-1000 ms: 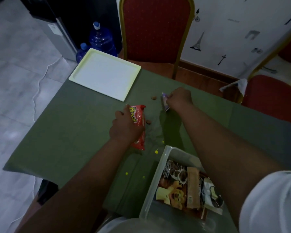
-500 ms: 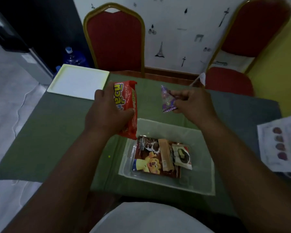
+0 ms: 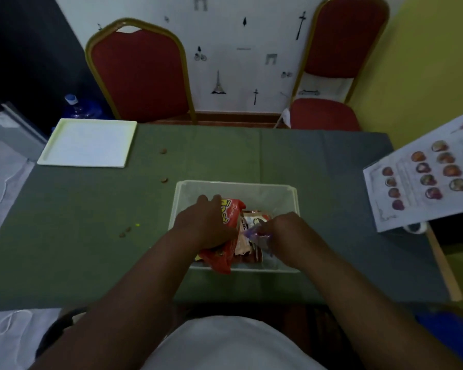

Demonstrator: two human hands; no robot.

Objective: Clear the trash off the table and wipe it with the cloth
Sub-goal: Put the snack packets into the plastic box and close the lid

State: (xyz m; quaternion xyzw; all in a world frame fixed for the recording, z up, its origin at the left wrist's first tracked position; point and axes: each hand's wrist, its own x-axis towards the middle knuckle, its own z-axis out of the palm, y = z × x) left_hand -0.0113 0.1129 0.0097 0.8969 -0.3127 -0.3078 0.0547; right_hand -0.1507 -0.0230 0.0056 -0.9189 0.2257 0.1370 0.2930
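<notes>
A clear plastic bin [image 3: 235, 186] stands on the green table [image 3: 91, 236] right in front of me, with several snack wrappers inside. My left hand [image 3: 206, 222] grips a red snack packet [image 3: 231, 212] and holds it down inside the bin's left half. In the bin's right half my right hand [image 3: 281, 231] pinches a small purple wrapper [image 3: 255, 233]. Small brown crumbs [image 3: 164, 179] and a yellow speck [image 3: 137, 224] lie on the table to the left of the bin. No cloth shows in view.
A pale square tray [image 3: 87, 142] lies at the table's far left corner. A printed sheet with food pictures [image 3: 425, 172] overhangs the right edge. Two red chairs [image 3: 142, 73] stand behind the table, and a blue water bottle [image 3: 78, 108] is on the floor at left.
Both hands have come down from above the bin into it, carrying the red packet and the purple wrapper. A second ago they were picking these up from the table.
</notes>
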